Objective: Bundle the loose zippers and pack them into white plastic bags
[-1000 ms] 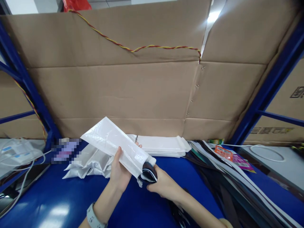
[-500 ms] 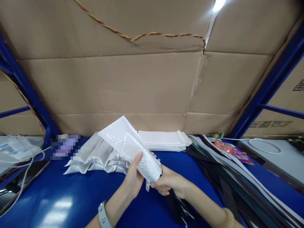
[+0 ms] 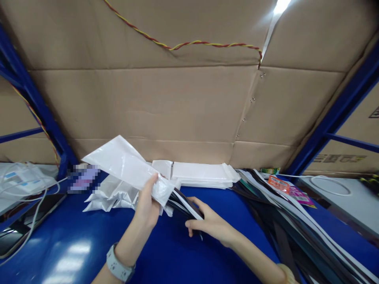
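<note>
Mailer stack [image 3: 201, 175] beside flattened bags [image 3: 284, 213]

White poly mailer [image 3: 124, 165] — blue bench [image 3: 166, 248], red/yellow twisted wire [image 3: 189, 44], b&w strips [image 3: 299, 209].

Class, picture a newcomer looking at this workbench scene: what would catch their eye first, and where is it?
The white plastic bag gripped in the left hand stands out first, above the blue table, with a dark strip running from its end into the right hand. Behind them, a large cardboard wall fills the view, crossed near the top by a twisted red-and-yellow wire.
</note>
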`<state>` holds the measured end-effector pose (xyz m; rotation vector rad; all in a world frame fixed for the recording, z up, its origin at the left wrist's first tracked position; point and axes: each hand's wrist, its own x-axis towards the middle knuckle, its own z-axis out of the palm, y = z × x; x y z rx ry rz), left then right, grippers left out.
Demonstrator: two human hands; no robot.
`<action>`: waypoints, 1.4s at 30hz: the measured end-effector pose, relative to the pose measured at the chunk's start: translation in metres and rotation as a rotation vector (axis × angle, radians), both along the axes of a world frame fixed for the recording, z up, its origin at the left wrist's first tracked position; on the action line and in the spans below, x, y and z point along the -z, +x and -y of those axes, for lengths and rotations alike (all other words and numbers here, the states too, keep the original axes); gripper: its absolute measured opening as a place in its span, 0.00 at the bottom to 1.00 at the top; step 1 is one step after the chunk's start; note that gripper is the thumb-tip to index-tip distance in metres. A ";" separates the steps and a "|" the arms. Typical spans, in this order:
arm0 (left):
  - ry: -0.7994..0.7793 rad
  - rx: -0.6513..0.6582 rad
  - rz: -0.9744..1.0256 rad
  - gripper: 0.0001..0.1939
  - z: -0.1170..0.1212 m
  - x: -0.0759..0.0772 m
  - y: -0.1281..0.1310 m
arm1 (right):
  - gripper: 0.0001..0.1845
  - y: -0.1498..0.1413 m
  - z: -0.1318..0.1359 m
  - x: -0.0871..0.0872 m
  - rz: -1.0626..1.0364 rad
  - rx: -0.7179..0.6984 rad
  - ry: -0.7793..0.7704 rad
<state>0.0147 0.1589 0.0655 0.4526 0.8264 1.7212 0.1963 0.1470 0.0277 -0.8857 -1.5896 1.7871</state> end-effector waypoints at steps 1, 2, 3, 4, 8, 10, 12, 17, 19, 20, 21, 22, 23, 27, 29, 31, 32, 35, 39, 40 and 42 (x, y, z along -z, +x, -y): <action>0.011 -0.037 0.019 0.08 -0.002 -0.003 -0.006 | 0.21 -0.001 0.000 0.002 0.022 0.043 0.062; 0.022 -0.068 0.037 0.08 -0.004 -0.005 -0.010 | 0.15 -0.002 -0.001 0.004 0.045 0.076 0.111; 0.028 -0.085 0.053 0.08 -0.005 -0.005 -0.013 | 0.12 -0.003 -0.001 0.006 0.064 0.097 0.138; 0.030 -0.086 0.062 0.08 -0.006 -0.005 -0.014 | 0.11 -0.003 -0.001 0.007 0.076 0.111 0.142; 0.043 0.054 0.007 0.12 0.001 0.002 -0.002 | 0.15 -0.005 0.002 0.007 0.037 0.101 -0.008; 0.048 0.163 -0.051 0.14 0.008 0.009 0.012 | 0.15 -0.005 0.004 0.003 -0.011 0.078 -0.093; 0.047 0.259 -0.106 0.13 0.017 0.016 0.027 | 0.16 -0.004 0.006 0.000 -0.054 0.060 -0.148; 0.058 0.334 -0.167 0.13 0.029 0.022 0.045 | 0.16 -0.002 0.006 -0.005 -0.062 0.119 -0.157; 0.048 0.288 -0.147 0.15 0.026 0.019 0.042 | 0.16 -0.002 0.005 -0.007 -0.085 0.124 -0.114; 0.048 0.258 -0.129 0.15 0.024 0.018 0.039 | 0.16 -0.001 0.005 -0.008 -0.107 0.139 -0.083; 0.052 0.227 -0.108 0.16 0.021 0.016 0.035 | 0.18 -0.001 0.005 -0.009 -0.132 0.170 -0.045; 0.059 0.199 -0.086 0.16 0.019 0.014 0.032 | 0.21 -0.002 0.006 -0.010 -0.154 0.214 -0.002; 0.069 0.176 -0.063 0.16 0.016 0.013 0.028 | 0.25 -0.002 0.007 -0.010 -0.170 0.269 0.044; 0.081 0.130 0.023 0.17 0.011 0.010 0.020 | 0.30 -0.006 0.012 -0.005 -0.154 0.449 0.224; 0.074 0.131 0.046 0.16 0.012 0.011 0.020 | 0.21 -0.008 0.013 -0.002 -0.094 0.493 0.323; 0.070 0.139 0.058 0.16 0.014 0.012 0.024 | 0.09 -0.009 0.014 -0.002 -0.013 0.540 0.422; 0.068 0.152 0.062 0.16 0.015 0.014 0.026 | 0.05 -0.009 0.015 -0.002 0.024 0.562 0.462; 0.029 0.225 0.072 0.15 0.021 0.020 0.038 | 0.04 -0.010 0.017 -0.002 0.098 0.624 0.557; -0.010 0.348 0.081 0.14 0.030 0.029 0.056 | 0.10 -0.015 0.020 0.002 0.196 0.732 0.671; -0.003 0.361 0.084 0.14 0.031 0.031 0.058 | 0.10 -0.017 0.020 0.003 0.215 0.751 0.682; 0.006 0.367 0.092 0.13 0.032 0.031 0.059 | 0.11 -0.018 0.019 0.003 0.238 0.761 0.710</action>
